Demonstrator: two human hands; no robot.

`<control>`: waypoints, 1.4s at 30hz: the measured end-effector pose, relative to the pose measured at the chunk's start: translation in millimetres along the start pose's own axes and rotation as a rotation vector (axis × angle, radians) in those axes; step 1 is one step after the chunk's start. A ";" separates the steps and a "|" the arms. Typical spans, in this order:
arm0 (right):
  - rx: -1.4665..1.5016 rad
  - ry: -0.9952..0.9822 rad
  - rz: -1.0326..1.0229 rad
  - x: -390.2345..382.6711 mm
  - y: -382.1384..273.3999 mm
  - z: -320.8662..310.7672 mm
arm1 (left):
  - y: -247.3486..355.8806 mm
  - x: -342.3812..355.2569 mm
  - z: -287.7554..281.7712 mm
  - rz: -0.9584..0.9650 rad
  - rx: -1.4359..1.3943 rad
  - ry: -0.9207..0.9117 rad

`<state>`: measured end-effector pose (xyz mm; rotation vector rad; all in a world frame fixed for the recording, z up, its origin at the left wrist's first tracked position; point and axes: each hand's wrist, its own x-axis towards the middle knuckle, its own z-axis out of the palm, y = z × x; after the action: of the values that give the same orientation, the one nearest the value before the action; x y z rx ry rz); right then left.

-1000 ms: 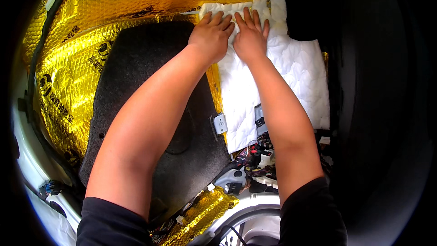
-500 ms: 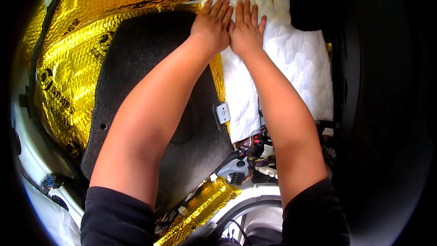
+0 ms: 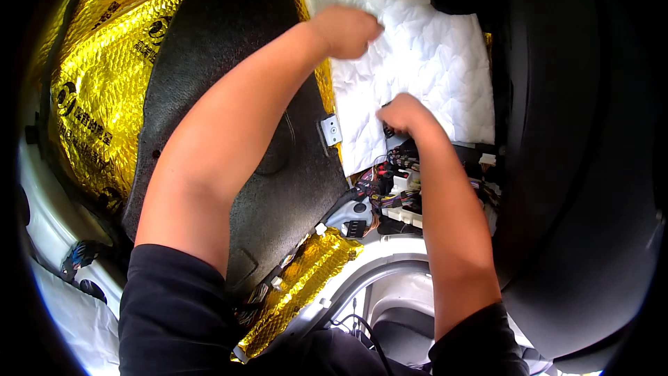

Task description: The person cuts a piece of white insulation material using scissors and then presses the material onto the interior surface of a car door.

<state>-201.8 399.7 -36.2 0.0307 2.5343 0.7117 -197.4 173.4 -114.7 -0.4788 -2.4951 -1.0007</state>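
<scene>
A white quilted padding sheet (image 3: 445, 56) lies over the area ahead of me, right of a black molded panel (image 3: 209, 63). My left hand (image 3: 346, 33) is over the padding's upper left part, fingers curled in and slightly blurred; whatever they may hold is hidden. Nearer to me, my right hand (image 3: 410, 115) is closed at a notch in the padding's lower edge. Its fingertips point left beside a dark gap, and I cannot make out what is between them. A small metal bracket (image 3: 330, 130) stands at the padding's left edge.
Gold foil matting (image 3: 104, 111) covers the far left, with another foil strip (image 3: 303, 292) nearer me. Wire bundles (image 3: 396, 174) and connectors lie below the padding. A grey plastic part (image 3: 351, 217) sits beside them. Dark trim (image 3: 550, 132) rises along the right.
Both hands have left their flat, side-by-side position on the padding and curled. The right came nearer to me; the left shifted slightly right. The whole view has shifted, with the scene higher in the picture.
</scene>
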 end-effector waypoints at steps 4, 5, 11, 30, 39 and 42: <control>0.269 -0.119 -0.005 -4.1 26.9 33.0 | 21.3 2.9 37.0 0.161 -0.042 -0.480; 0.226 -0.099 -0.028 4.0 37.6 40.5 | 29.9 -0.9 47.3 0.231 -0.064 -0.452; 0.183 -0.002 -0.176 -3.8 31.0 51.2 | 56.7 -22.6 63.0 0.310 -0.016 -0.468; 0.342 -0.215 0.068 -2.4 21.3 36.7 | 93.6 -25.9 73.6 0.362 -0.050 -0.779; 0.232 0.075 -0.064 16.5 39.8 59.8 | 95.7 -14.4 57.2 0.116 0.013 -0.913; 0.195 0.187 -0.039 5.8 29.1 40.3 | 71.7 -11.1 38.2 0.191 0.094 -0.724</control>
<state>-191.0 445.2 -54.2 -0.0197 2.7667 0.4694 -164.6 247.8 -104.3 -1.1985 -3.0055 -0.7075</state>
